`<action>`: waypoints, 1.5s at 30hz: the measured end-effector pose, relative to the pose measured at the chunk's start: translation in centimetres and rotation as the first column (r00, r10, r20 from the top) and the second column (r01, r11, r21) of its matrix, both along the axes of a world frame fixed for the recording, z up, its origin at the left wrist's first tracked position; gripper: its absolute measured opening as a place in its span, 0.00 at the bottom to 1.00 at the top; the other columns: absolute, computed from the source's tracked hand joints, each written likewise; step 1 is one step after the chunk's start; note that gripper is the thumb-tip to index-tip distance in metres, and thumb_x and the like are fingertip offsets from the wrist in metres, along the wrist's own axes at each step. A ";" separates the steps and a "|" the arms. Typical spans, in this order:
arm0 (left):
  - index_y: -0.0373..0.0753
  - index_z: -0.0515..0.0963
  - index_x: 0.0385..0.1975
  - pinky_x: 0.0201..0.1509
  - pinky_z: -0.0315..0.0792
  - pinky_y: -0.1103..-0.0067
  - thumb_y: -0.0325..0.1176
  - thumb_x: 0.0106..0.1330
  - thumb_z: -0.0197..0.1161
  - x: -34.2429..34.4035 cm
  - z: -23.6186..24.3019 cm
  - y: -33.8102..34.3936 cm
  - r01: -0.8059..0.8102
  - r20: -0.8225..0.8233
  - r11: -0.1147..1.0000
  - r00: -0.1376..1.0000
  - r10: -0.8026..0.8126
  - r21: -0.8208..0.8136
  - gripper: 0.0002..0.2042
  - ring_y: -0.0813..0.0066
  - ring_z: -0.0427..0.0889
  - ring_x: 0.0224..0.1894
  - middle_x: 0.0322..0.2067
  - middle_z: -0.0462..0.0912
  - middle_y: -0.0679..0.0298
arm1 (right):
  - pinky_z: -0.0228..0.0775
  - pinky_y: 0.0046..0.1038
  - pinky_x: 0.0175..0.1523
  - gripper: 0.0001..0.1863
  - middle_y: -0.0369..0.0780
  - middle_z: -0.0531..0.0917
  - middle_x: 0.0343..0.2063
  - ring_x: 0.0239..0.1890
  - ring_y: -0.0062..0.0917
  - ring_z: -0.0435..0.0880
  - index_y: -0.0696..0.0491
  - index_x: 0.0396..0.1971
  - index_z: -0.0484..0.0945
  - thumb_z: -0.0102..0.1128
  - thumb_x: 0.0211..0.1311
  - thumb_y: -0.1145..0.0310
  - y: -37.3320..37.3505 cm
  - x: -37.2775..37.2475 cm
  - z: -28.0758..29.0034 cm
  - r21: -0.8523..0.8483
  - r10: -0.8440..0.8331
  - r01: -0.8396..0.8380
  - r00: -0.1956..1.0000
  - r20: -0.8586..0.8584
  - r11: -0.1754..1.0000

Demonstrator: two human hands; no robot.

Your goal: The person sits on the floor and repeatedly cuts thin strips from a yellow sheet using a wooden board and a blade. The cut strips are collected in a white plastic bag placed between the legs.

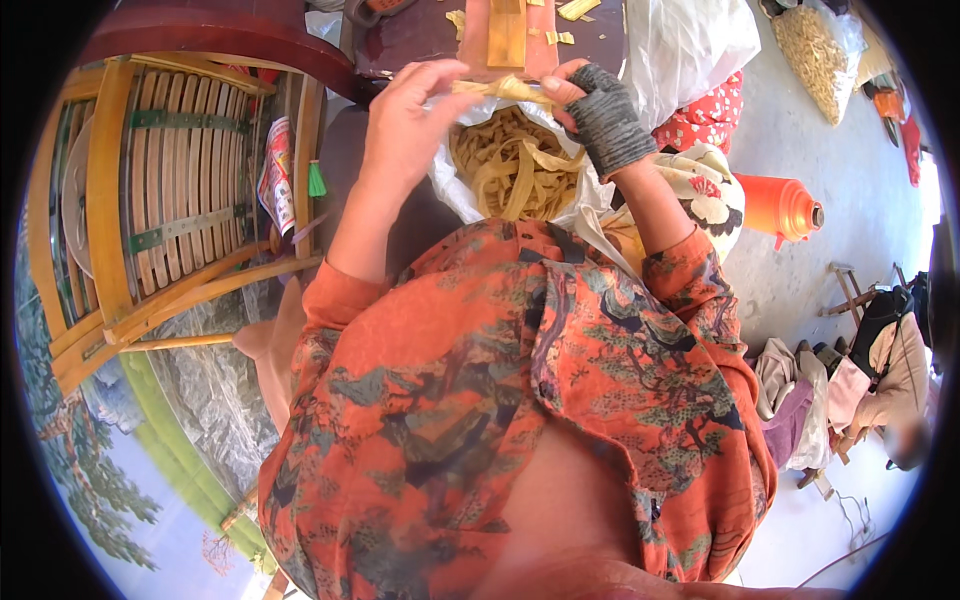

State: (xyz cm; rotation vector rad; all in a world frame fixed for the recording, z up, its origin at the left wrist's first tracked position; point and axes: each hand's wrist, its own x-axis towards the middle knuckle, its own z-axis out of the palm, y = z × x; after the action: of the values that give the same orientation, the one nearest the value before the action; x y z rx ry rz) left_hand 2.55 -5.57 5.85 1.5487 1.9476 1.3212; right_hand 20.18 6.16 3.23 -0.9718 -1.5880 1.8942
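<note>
In the head view, at upper middle of the frame, the pale twisted strip (pixel 508 89) lies across between the two hands, above the white bag (pixel 447 187) of loose strips (pixel 512 168). The right hand (pixel 603 112), in a grey fingerless glove, pinches the strip's right end between thumb and fingers. The left hand (pixel 413 108) has its thumb and fingers spread around the left end; whether they touch it, I cannot tell. To do this well, I think the right pinch should remain firm but gentle, while the left fingers guide the strip evenly, so the twist neither loosens nor tears.
</note>
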 end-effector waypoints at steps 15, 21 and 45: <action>0.41 0.71 0.26 0.31 0.65 0.77 0.28 0.50 0.61 -0.8 -4.1 0.3 0.330 -0.708 0.943 0.659 -0.256 -0.034 0.06 0.69 0.73 0.30 0.27 0.72 0.68 | 0.67 0.33 0.39 0.14 0.43 0.78 0.29 0.33 0.37 0.77 0.53 0.36 0.73 0.58 0.55 0.59 -2.8 -1.0 0.3 0.601 0.253 -0.380 0.923 0.289 0.703; 0.43 0.70 0.23 0.26 0.67 0.77 0.30 0.54 0.59 -3.3 -7.4 2.7 0.280 -0.664 0.952 0.736 -0.130 0.123 0.04 0.67 0.73 0.22 0.21 0.72 0.68 | 0.69 0.36 0.40 0.13 0.45 0.79 0.31 0.35 0.41 0.78 0.51 0.41 0.73 0.53 0.59 0.60 -3.8 -2.4 0.7 0.683 0.140 -0.446 0.879 0.455 0.578; 0.39 0.76 0.36 0.38 0.69 0.81 0.38 0.61 0.57 -4.2 -5.8 9.8 0.024 0.341 0.978 0.939 0.049 -0.208 0.10 0.80 0.75 0.34 0.30 0.80 0.66 | 0.69 0.36 0.42 0.14 0.48 0.79 0.30 0.36 0.41 0.79 0.56 0.33 0.77 0.56 0.55 0.61 6.9 -5.9 -2.0 0.762 -0.295 -0.099 0.884 0.363 0.640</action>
State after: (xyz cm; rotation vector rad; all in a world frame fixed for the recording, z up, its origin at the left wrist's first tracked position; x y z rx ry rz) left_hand -1.65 4.25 0.08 1.1210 1.8084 1.2468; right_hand 14.26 13.01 1.22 -1.0941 -2.2597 0.7167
